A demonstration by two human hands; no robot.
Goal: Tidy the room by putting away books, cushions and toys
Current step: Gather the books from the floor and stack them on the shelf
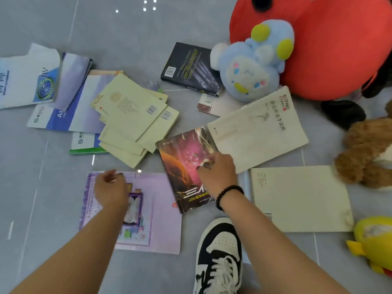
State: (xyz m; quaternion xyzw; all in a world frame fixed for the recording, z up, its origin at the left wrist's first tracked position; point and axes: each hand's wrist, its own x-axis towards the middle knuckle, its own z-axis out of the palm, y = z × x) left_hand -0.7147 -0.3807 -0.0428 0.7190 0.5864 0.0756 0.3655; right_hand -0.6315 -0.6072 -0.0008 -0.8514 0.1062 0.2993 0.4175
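Books lie scattered on the grey tiled floor. My right hand (pixel 217 172) rests on a dark book with a pink and orange space cover (pixel 184 164), fingers curled at its right edge; the book's right side looks slightly lifted. My left hand (pixel 110 187) hovers over a lilac book (pixel 157 209), fingers loosely bent and holding nothing. A pile of pale yellow books (pixel 133 119) lies beyond. Cream books sit at right (pixel 258 128) and lower right (pixel 301 198). A black book (pixel 191 67) lies near a blue plush toy (pixel 254 64) and a big red plush cushion (pixel 331 45).
Blue and white books (pixel 70 98) lie at the left. A brown plush (pixel 367 153) and a yellow plush (pixel 375 240) sit at the right edge. My black and white sneaker (pixel 219 255) stands just below the space book. Bare floor extends at the top left.
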